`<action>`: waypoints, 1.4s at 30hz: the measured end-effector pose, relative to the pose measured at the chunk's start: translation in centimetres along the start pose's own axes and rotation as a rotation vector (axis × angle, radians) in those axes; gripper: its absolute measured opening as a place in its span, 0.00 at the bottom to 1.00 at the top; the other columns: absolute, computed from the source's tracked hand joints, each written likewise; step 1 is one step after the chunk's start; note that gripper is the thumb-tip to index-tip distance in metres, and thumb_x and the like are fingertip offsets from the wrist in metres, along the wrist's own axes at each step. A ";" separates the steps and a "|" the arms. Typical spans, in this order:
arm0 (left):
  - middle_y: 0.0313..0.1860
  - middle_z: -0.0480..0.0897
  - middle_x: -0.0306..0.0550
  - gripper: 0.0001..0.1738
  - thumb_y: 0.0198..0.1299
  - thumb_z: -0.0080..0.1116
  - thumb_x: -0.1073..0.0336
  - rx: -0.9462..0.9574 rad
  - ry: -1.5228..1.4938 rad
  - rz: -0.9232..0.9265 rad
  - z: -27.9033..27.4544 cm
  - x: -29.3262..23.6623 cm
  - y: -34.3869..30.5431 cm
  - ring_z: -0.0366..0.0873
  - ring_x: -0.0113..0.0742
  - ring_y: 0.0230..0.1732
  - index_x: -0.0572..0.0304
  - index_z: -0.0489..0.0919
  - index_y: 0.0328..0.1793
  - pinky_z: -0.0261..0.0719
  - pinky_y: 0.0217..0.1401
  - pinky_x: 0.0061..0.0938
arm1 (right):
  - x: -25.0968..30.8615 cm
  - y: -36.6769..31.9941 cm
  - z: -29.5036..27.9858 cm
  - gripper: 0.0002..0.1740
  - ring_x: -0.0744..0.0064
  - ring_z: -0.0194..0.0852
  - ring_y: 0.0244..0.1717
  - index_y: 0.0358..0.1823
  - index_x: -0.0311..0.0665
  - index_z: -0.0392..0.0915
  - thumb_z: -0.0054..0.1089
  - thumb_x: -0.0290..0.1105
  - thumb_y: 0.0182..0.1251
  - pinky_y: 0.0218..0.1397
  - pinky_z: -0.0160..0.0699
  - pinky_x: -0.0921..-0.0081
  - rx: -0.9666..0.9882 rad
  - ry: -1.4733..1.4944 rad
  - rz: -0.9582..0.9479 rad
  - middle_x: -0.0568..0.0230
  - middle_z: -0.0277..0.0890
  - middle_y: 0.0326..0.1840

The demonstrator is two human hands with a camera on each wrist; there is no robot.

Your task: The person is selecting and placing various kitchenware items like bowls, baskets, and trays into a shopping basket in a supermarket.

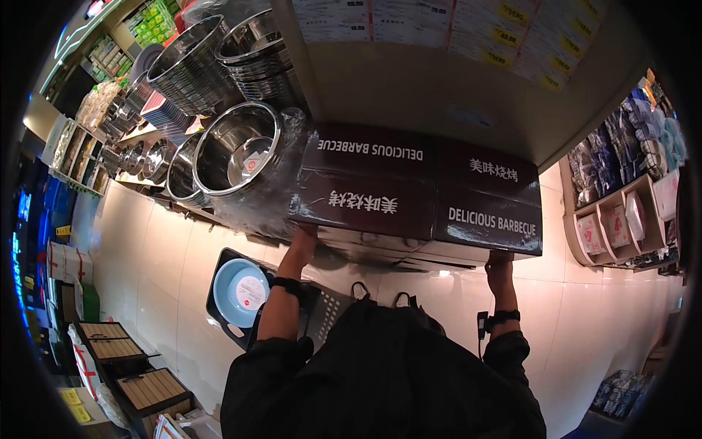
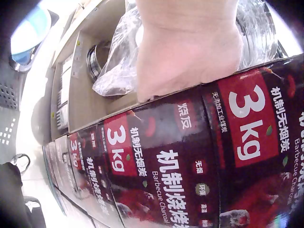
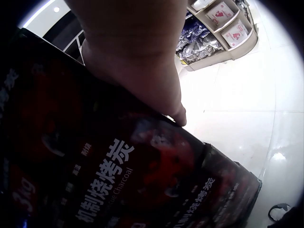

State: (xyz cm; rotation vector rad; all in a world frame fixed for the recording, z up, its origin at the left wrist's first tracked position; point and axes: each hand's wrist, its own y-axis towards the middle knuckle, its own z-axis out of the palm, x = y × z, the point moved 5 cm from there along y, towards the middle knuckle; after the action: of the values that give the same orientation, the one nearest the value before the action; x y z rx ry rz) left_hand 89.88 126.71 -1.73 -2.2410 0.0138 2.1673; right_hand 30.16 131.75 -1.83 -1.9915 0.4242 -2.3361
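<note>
Dark boxes (image 1: 380, 197) printed "DELICIOUS BARBECUE" form a block under a shelf panel in the head view. At its near left edge, my left hand (image 1: 304, 247) touches the block; in the left wrist view that hand (image 2: 190, 61) lies against the side of the "3kg" charcoal boxes (image 2: 161, 156), fingers hidden. My right hand (image 1: 500, 268) is at the near right edge. In the right wrist view the right hand (image 3: 142, 80) lies along the edge of the charcoal boxes (image 3: 109, 156), one digit's tip showing and the other fingers hidden.
Steel basins (image 1: 245, 150) and clear plastic wrap (image 1: 267, 201) stand left of the boxes. On the floor, a blue basin (image 1: 232, 293) lies in a black basket (image 1: 219, 322) beside my left arm. A shelf with compartments (image 1: 621, 219) stands at the right.
</note>
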 end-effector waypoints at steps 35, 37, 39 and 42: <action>0.58 0.78 0.62 0.27 0.62 0.61 0.56 -0.852 0.635 -0.001 -0.8 -9.3 -29.2 0.75 0.56 0.61 0.68 0.75 0.62 0.69 0.66 0.39 | -14.8 -11.2 11.6 0.27 0.68 0.77 0.48 0.62 0.44 0.68 0.49 0.52 0.70 0.42 0.70 0.71 0.327 -0.266 0.431 0.63 0.72 0.53; 0.58 0.78 0.60 0.26 0.62 0.61 0.57 -0.950 0.681 -0.054 -2.0 -9.5 -31.9 0.75 0.54 0.61 0.67 0.76 0.61 0.69 0.67 0.40 | -13.2 -13.1 14.5 0.23 0.67 0.77 0.48 0.58 0.44 0.68 0.49 0.49 0.70 0.44 0.71 0.71 0.469 -0.396 0.338 0.67 0.71 0.49; 0.58 0.79 0.60 0.28 0.60 0.62 0.57 -1.009 0.743 -0.073 -2.7 -9.7 -34.0 0.75 0.55 0.61 0.67 0.74 0.62 0.70 0.66 0.42 | -13.1 -13.8 16.9 0.27 0.66 0.78 0.50 0.63 0.41 0.67 0.50 0.50 0.70 0.47 0.72 0.69 0.545 -0.454 0.306 0.64 0.72 0.52; 0.55 0.80 0.60 0.38 0.53 0.65 0.50 -0.909 1.008 -0.294 -4.2 -9.1 -36.0 0.76 0.56 0.58 0.66 0.72 0.65 0.73 0.62 0.44 | -12.7 -13.5 20.8 0.33 0.61 0.78 0.52 0.70 0.35 0.64 0.50 0.49 0.72 0.53 0.74 0.69 0.670 -0.605 0.168 0.55 0.75 0.55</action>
State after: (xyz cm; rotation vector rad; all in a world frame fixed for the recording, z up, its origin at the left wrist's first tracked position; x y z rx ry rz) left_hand 94.59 162.48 7.91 -3.1851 -1.3724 0.7256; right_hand 54.54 143.68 -8.04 -2.0370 -0.1970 -1.3885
